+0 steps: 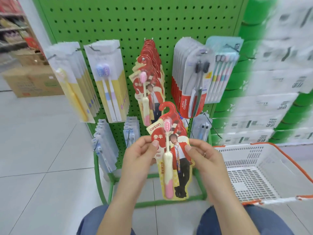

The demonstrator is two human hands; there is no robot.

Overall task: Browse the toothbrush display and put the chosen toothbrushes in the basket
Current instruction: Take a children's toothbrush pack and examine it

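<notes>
Two hands hold one packaged toothbrush upright at chest height, in front of a green pegboard display. The left hand [140, 155] pinches the left edge of the red toothbrush pack [171, 153] with thumb on the front and fingers curled behind; the right hand [203, 158], wearing a ring, pinches the right edge the same way. The hands sit apart, one at each side of the card, which keeps the printed front facing the person, most likely so it can be read before choosing. The pack has a red hook-shaped top, the word "canban", and a cream and pink brush under clear plastic. Just beyond it, on the pegboard [135, 22], hangs a row of matching red packs [149, 85], which suggests where this one belongs. To the left hang yellow single-brush packs [74, 82] and twin-brush packs [108, 82]; to the right hang Colgate packs [191, 82] and pastel multi-brush packs [221, 77]. Smaller pale packs hang lower down. The shopping basket [264, 170], white plastic with orange handles, sits on the floor near the right hand, low and to the right; no toothbrush is visible inside it. The pack is therefore not yet in the basket. Stacked green and white wrapped goods [271, 99] stand at far right, blurred. Blue-trousered knees show at the bottom edge.
</notes>
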